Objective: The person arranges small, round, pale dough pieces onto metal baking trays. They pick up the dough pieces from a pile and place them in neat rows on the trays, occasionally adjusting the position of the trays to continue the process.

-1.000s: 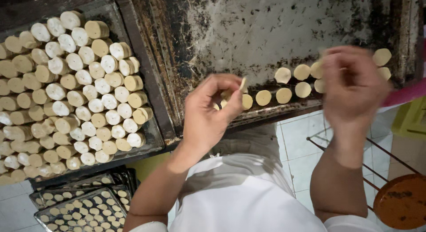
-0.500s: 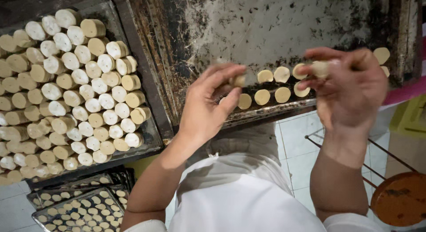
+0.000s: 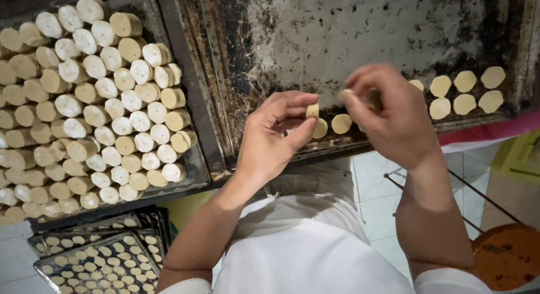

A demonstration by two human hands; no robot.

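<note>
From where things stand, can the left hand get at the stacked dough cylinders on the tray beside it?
Probably yes. The left hand pinches a small dough disc, and the tray of dough cylinders lies right next to it with nothing between; the disc occupies its grip, though.

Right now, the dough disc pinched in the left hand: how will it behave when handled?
The dough disc is probably soft: it is a thin, pale slice like those lying flat on the dark baking tray, so a hard pinch may dent it. The left hand holds it on edge by fingertips alone, so it seems light. Set down on edge, it might roll or tip.
</note>
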